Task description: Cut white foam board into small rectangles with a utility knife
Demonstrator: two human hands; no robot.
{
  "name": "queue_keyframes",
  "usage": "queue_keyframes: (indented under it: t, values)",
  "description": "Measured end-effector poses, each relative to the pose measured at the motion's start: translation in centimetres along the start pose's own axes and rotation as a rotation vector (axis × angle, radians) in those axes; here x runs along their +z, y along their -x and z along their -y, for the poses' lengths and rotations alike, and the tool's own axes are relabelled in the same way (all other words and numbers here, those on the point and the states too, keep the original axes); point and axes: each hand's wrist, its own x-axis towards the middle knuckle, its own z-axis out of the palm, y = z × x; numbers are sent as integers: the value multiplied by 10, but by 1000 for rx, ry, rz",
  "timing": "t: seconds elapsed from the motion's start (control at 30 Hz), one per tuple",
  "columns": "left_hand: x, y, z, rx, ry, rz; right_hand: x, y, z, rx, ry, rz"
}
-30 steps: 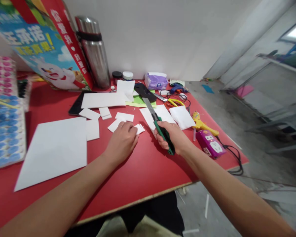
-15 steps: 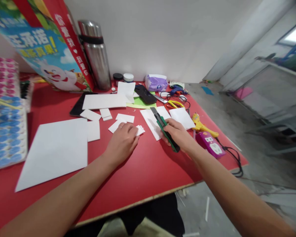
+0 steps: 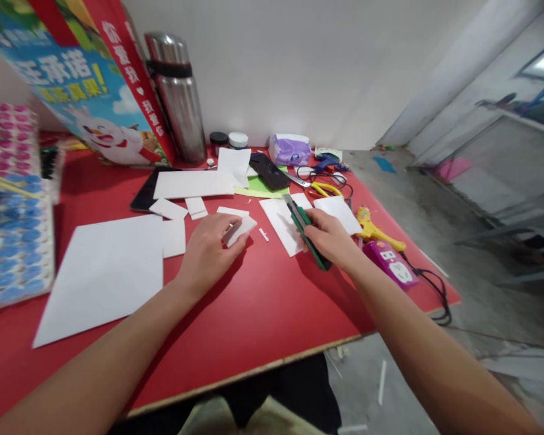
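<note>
A green and black utility knife (image 3: pixel 309 234) is gripped in my right hand (image 3: pixel 330 237), its blade pointing up and away over a white sheet (image 3: pixel 281 220). Between the fingers and thumb of my left hand (image 3: pixel 212 249) is a small white board piece (image 3: pixel 243 229), tilted off the table. Just behind it lies another white piece (image 3: pixel 232 211), partly covered. A thin white sliver (image 3: pixel 263 234) rests on the red table between my hands. Other small white pieces (image 3: pixel 168 209) and a large white board (image 3: pixel 106 272) lie to the left.
A steel thermos (image 3: pixel 179 103) and a printed box (image 3: pixel 95 90) stand at the back left. Behind my hands are a black phone (image 3: pixel 269 171), scissors (image 3: pixel 298 179) and a purple tissue pack (image 3: pixel 290 150). At right lie a yellow glue gun (image 3: pixel 376 231) and a purple power strip (image 3: pixel 390 264).
My left hand has lifted a small white piece, tilting it up and pulling it slightly left. The sliver now lies separate on the table. The knife remains in my right hand, blade withdrawn slightly.
</note>
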Motion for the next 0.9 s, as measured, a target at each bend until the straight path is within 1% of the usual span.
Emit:
queue_keyframes:
  t: [0.07, 0.13, 0.27, 0.37, 0.43, 0.47, 0.57, 0.63, 0.77, 0.9]
  values:
    - [-4, -2, 0, -107, 75, -19, -1, -2, -5, -51, 108, -38]
    - [-7, -3, 1, -168, 116, -38, -1, -4, -10, -94, 174, -47]
    - [-10, -3, 3, -185, 150, -53, -2, -5, -18, -182, 240, -41]
    - [-9, -3, 3, -182, 164, -56, -3, -7, -20, -183, 233, -56]
    - [-9, -3, 3, -188, 169, -54, -4, -8, -20, -165, 169, -57]
    - [-9, -3, 3, -190, 171, -53, -6, -8, -19, -151, 106, -38]
    - [-9, -3, 4, -189, 177, -49, -11, -8, -17, -91, -130, 80]
    - [-8, -3, 4, -184, 178, -50, -13, -8, -17, -57, -238, 132]
    - [-7, -3, 5, -180, 180, -39, -13, -7, -21, -25, -299, 133]
    - [-8, -2, 4, -196, 189, -22, -10, -7, -26, -48, -286, 87]
